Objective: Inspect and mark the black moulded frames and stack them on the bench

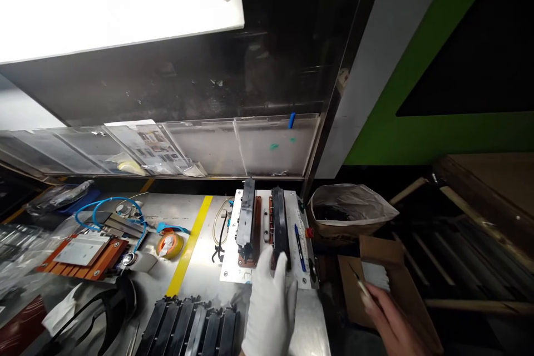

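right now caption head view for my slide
Gloved left hand at a black bar, bare right hand above a cardboard box

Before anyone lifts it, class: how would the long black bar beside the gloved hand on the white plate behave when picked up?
The long black bar looks stiff, since it keeps a straight line along its length. Its glossy surface may be slippery for the gloved left hand. Its narrow upright shape could tip if pushed sideways.

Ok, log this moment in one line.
left hand: gloved, at black bar | right hand: bare, holding thin white stick over cardboard box
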A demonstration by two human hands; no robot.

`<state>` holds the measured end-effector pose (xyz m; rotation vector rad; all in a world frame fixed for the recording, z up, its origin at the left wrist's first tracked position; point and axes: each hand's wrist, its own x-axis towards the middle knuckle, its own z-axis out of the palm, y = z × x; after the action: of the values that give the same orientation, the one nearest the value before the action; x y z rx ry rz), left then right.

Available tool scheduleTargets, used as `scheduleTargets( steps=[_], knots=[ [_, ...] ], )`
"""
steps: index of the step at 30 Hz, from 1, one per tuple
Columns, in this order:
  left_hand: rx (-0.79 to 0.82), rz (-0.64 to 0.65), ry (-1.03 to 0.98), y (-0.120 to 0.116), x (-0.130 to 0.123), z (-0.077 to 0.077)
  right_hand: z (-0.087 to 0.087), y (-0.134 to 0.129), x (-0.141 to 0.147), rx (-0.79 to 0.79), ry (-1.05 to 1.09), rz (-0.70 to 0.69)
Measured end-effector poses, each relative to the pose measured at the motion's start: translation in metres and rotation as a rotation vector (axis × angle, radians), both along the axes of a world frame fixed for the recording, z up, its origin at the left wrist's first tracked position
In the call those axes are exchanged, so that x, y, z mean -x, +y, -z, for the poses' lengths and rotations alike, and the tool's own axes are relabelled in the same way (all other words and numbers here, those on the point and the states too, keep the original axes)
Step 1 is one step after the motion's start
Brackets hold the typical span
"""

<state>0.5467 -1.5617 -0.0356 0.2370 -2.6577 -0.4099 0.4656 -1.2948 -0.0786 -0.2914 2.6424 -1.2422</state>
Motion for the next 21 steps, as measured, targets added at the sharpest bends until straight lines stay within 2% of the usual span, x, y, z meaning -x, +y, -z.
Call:
scheduleTargets(
  steps=[3, 5, 8, 11, 16, 21],
  knots=[
    [0.029, -0.038, -0.122, -0.008, 0.027, -0.005, -0.030, -0.055, 0.030, 0.003, 0.231, -0.241],
    [0.033, -0.024, -0.175, -0.013, 0.035, -0.003, -0.048, -0.089, 0.044, -0.057, 0.352, -0.420],
    [0.045, 0.010, -0.187, -0.019, 0.038, 0.002, -0.067, -0.123, 0.058, -0.285, 0.467, -0.535],
    [0.089, -0.006, -0.145, -0.021, 0.039, 0.007, -0.075, -0.135, 0.065, -0.457, 0.528, -0.585],
    [0.208, -0.038, -0.174, -0.022, 0.040, 0.010, -0.081, -0.137, 0.069, -0.466, 0.551, -0.641],
    [0.246, -0.046, -0.149, -0.022, 0.042, 0.001, -0.091, -0.136, 0.072, -0.486, 0.517, -0.678]
  ],
)
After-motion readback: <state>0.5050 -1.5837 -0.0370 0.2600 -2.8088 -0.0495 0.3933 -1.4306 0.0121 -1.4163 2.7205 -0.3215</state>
